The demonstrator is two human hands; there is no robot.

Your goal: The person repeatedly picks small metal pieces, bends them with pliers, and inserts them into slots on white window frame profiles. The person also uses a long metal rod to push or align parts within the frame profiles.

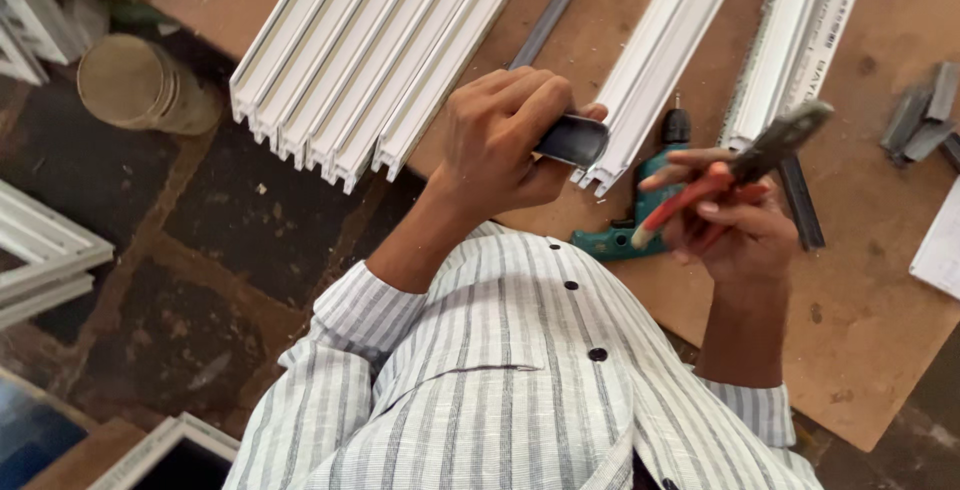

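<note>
Striped shirt [520, 380] fills the foreground; above it, over the board [850, 330], the left hand [500, 140] clamps a dark metal channel [572, 140] while the right hand [735, 225] grips red-handled pliers [740, 165]. Pliers could slip off, nicking fingers or nearby white profiles [370, 50].

Dark metal channel [572, 140] and red-handled pliers [735, 167], both held.

White window profiles [370, 50] on a brown board [860, 280], a teal drill [640, 220], red-handled pliers [735, 170], a grey-striped shirt [520, 380].

Left hand [500, 140] around grey metal channel [572, 140], right hand [735, 225] gripping red-handled pliers [735, 170]
</note>
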